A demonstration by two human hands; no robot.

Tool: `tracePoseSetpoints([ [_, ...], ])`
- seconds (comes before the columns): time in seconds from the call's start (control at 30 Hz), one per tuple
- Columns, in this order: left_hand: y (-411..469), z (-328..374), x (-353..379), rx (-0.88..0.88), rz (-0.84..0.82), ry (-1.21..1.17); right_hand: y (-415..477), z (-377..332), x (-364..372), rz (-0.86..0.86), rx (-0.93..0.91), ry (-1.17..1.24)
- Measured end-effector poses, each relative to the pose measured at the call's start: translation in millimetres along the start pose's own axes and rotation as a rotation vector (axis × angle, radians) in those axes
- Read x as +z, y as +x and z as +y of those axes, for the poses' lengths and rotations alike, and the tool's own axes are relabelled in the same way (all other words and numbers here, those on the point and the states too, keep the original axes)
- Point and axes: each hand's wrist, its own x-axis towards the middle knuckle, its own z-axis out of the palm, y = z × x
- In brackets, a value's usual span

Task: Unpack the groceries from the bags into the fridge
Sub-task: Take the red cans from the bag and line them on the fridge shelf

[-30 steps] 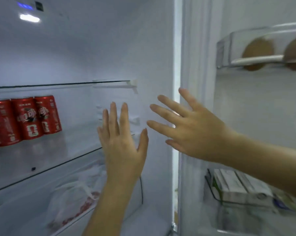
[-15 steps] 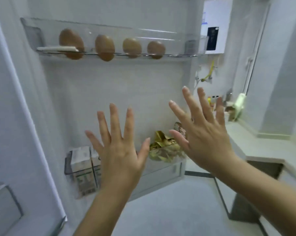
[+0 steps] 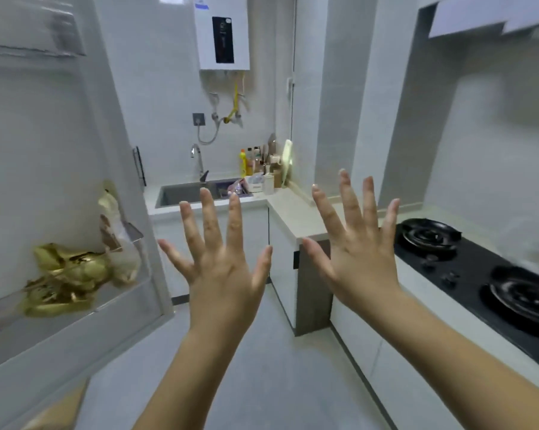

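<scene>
While the fridge door [image 3: 44, 144] stands open, its bin [image 3: 116, 308] holds gold packets [image 3: 60, 274].

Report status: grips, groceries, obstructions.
Both open, empty: left grip, right grip. Gold-wrapped package in fridge door shelf. No bag in view. Nothing in the way.

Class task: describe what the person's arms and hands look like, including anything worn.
The left hand and right hand wear no gloves, rings or watch. The left forearm and right forearm are bare to the picture's edge, no sleeve showing. Nails look plain, without coloured polish.
</scene>
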Motion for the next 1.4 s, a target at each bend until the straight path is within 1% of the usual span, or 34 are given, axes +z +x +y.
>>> tracePoseSetpoints([
  [0.13, 14, 52, 59, 0.137, -0.074, -0.092, -20, 61, 12, -0.065, 0.145, -0.069],
  [0.33, 34, 146, 152, 0.300, -0.213, -0.214, -46, 160, 32, -0.170, 0.330, -0.259],
  [0.53, 49, 237, 223, 0.496, -0.303, -0.346, -77, 240, 43, -0.208, 0.573, -0.371],
  [0.77, 20, 345, 269, 0.688, -0.428, -0.524, -141, 314, 27, -0.255, 0.855, -0.469],
  [0.97, -30, 443, 295, 0.818, -0.493, -0.581, -208, 388, 1, -0.274, 1.039, -0.554],
  [1.2, -86, 544, 319, 0.894, -0.580, -0.563, -281, 486, -24, -0.344, 1.131, -0.619],
  [1.3, -104, 580, 329, 0.928, -0.612, -0.569, -304, 517, -27, -0.385, 1.196, -0.592],
  [1.33, -110, 590, 332, 0.931, -0.642, -0.577, -311, 526, -27, -0.396, 1.212, -0.576],
  [1.4, -122, 604, 341, 0.940, -0.758, -0.594, -321, 541, -25, -0.442, 1.262, -0.529],
])
